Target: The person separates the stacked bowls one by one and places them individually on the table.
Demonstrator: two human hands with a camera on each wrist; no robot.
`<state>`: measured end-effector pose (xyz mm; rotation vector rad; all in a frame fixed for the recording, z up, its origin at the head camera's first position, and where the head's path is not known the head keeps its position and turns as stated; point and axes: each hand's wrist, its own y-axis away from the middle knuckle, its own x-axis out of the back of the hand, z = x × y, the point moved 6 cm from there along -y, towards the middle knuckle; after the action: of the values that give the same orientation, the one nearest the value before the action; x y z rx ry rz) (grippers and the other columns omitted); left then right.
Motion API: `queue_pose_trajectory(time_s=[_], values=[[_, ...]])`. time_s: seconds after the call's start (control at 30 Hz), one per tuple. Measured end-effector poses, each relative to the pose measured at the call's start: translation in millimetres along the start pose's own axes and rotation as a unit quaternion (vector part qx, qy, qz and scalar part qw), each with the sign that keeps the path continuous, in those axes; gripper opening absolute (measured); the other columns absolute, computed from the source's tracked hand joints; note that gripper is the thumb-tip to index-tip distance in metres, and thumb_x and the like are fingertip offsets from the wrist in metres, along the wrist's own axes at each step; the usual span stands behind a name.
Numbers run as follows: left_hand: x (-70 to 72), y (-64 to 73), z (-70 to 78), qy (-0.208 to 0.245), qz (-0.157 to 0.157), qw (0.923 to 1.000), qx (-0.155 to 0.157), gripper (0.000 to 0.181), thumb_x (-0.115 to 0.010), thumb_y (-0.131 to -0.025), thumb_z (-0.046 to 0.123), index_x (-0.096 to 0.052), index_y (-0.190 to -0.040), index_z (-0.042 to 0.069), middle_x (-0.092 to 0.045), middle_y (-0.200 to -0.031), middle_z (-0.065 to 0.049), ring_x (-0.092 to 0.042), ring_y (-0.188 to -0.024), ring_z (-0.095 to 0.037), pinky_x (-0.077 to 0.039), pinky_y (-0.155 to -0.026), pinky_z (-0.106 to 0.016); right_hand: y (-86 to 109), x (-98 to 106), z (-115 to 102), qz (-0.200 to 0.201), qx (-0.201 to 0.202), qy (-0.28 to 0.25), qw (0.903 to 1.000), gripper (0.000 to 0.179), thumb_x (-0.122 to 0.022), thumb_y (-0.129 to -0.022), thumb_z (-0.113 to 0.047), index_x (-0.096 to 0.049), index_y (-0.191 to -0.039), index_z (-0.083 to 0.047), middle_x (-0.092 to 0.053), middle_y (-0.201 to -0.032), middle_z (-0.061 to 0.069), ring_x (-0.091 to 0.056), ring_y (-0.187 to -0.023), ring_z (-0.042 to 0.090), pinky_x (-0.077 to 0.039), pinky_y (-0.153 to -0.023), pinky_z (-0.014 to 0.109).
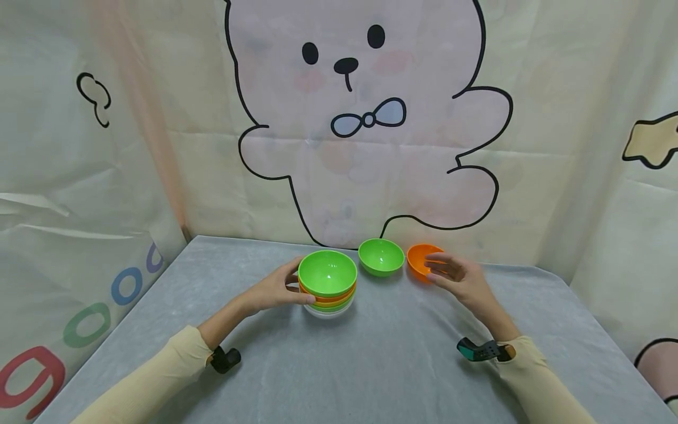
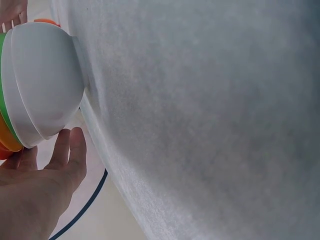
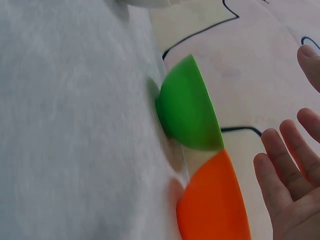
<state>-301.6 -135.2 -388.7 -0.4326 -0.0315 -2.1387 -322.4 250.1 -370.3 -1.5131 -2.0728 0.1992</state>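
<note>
A stack of nested bowls stands left of the far middle of the table, bright green on top, with orange, yellow and green rims beneath. White bowls form its base. My left hand grips the stack from its left side, thumb at the front and fingers toward the back. To the right of the stack sit a single green bowl and an orange bowl, side by side. My right hand hovers by the orange bowl, fingers extended and apart from it in the right wrist view, holding nothing.
A grey cloth covers the table. Behind it hangs a pale curtain printed with a cartoon bear, close to the table's far edge. Both wrists wear dark bands, the right one showing a teal patch.
</note>
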Motion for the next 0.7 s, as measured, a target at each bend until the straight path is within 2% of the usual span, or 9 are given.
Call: queue_pose_trajectory(time_s=[0.2,0.33,0.5,0.57,0.7], values=[[0.3,0.3,-0.5,-0.001,0.001,1.0,0.0,0.085,-0.082,-0.088,0.02,-0.034,-0.158,0.02,-0.045,-0.149,-0.005,-0.048,-0.132,-0.033,-0.047,-0.103,-0.047,-9.4,-19.8,-3.4,-0.012,-0.002,-0.016,0.9998,0.043,-0.075,-0.091,0.003,-0.059,-0.13,0.01,-0.06,-0.129,0.029,-0.06,-0.119,0.038,-0.051,-0.096,0.028],[0.8,-0.5,-1.9,-0.004,0.004,1.0,0.001,0.085,-0.082,-0.088,0.021,-0.034,-0.158,0.02,-0.044,-0.15,-0.004,-0.048,-0.132,-0.033,-0.046,-0.104,-0.047,-15.1,-34.4,-6.1,-0.03,-0.002,-0.044,0.9986,0.045,-0.075,-0.09,0.005,-0.059,-0.131,0.01,-0.057,-0.131,0.03,-0.06,-0.119,0.038,-0.052,-0.096,0.032],[1.3,-1.2,-2.7,-0.005,0.003,1.0,0.005,0.086,-0.082,-0.089,0.021,-0.033,-0.159,0.022,-0.043,-0.151,-0.003,-0.046,-0.134,-0.032,-0.046,-0.104,-0.047,-19.9,-53.5,-6.5,-0.06,-0.022,-0.056,0.9964,0.046,-0.075,-0.092,-0.003,-0.057,-0.134,0.006,-0.053,-0.136,0.033,-0.056,-0.124,0.043,-0.05,-0.098,0.03],[1.2,-0.9,-2.6,-0.004,0.002,1.0,0.006,0.086,-0.082,-0.089,0.021,-0.032,-0.159,0.022,-0.043,-0.151,-0.003,-0.046,-0.134,-0.032,-0.046,-0.104,-0.047,-21.9,-60.8,-7.2,-0.067,-0.021,-0.061,0.9956,0.046,-0.075,-0.093,-0.003,-0.057,-0.134,0.005,-0.053,-0.136,0.033,-0.054,-0.124,0.048,-0.051,-0.098,0.031],[0.7,-0.1,-2.2,-0.002,0.002,1.0,0.007,0.087,-0.082,-0.088,0.02,-0.032,-0.159,0.022,-0.043,-0.151,-0.004,-0.047,-0.134,-0.032,-0.047,-0.103,-0.046,-26.0,-74.7,-10.2,-0.079,-0.009,-0.079,0.9937,0.047,-0.076,-0.091,-0.001,-0.058,-0.134,0.006,-0.053,-0.135,0.034,-0.055,-0.122,0.05,-0.051,-0.097,0.033]])
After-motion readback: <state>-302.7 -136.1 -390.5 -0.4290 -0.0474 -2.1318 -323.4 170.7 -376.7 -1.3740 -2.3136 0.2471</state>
